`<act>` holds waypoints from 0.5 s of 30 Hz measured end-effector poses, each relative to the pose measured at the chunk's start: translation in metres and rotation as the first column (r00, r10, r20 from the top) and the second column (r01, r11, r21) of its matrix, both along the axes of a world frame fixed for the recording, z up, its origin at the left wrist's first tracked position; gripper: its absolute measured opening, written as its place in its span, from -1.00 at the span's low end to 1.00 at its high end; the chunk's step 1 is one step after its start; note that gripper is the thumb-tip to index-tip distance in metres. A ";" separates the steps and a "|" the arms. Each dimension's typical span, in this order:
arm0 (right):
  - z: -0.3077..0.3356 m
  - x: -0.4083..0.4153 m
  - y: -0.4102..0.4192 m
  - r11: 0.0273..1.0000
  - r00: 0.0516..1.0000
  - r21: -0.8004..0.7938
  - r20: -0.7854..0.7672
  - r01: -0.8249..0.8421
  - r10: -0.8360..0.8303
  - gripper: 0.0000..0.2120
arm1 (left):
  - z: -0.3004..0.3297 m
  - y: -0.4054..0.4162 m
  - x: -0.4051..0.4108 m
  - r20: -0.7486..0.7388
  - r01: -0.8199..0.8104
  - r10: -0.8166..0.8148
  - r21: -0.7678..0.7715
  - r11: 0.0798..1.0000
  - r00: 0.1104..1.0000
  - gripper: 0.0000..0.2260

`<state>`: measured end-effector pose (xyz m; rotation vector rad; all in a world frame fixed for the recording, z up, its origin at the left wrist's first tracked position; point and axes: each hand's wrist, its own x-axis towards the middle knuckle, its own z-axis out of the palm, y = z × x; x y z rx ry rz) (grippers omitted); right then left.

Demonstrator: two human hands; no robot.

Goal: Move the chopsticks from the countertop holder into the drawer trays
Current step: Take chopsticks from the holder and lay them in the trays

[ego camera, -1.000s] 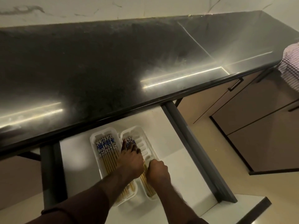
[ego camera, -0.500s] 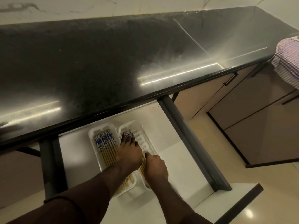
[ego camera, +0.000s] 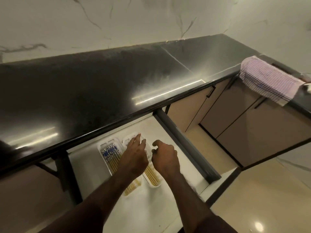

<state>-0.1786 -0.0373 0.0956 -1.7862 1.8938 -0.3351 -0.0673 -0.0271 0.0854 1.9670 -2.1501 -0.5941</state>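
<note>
The open drawer (ego camera: 87,165) holds two white trays side by side. The left tray (ego camera: 101,146) is filled with chopsticks (ego camera: 111,154) whose blue-patterned tops point toward the counter. The right tray (ego camera: 154,186) shows the plain ends of more chopsticks (ego camera: 152,175) at its near end. My left hand (ego camera: 134,155) hovers over the far half of the right tray, fingers spread and holding nothing. My right hand (ego camera: 165,157) is just right of it above the tray's edge, fingers loosely curled and empty. No countertop holder is in view.
The black countertop (ego camera: 84,89) overhangs the back of the drawer. A grey drawer side (ego camera: 185,143) runs along the right. A striped towel (ego camera: 267,79) hangs over the counter edge at right, above beige cabinet doors (ego camera: 252,123).
My right hand has let go of the chopsticks in the right tray and lifted to the right. My left hand's fingers have stretched toward the tray's far end. The view has tilted up.
</note>
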 end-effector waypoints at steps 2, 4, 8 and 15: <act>0.024 0.005 0.007 0.997 1.000 -0.078 0.020 -0.019 0.021 -0.69 | 0.025 0.011 0.005 -0.075 -0.091 0.088 -0.036 0.995 0.993 -0.54; 0.051 0.010 0.018 0.985 0.998 -0.170 0.046 -0.039 0.048 -0.69 | 0.049 0.024 0.011 -0.155 -0.184 0.169 -0.084 0.979 0.973 -0.54; 0.106 0.020 0.046 0.918 0.988 -0.381 0.064 -0.109 0.144 -0.73 | 0.094 0.059 0.029 -0.334 -0.315 0.219 -0.268 0.910 0.917 -0.57; 0.180 0.053 0.096 0.813 0.960 -0.564 0.122 -0.142 0.252 -0.72 | 0.166 0.124 0.077 -0.470 -0.483 0.244 -0.498 0.720 0.849 -0.61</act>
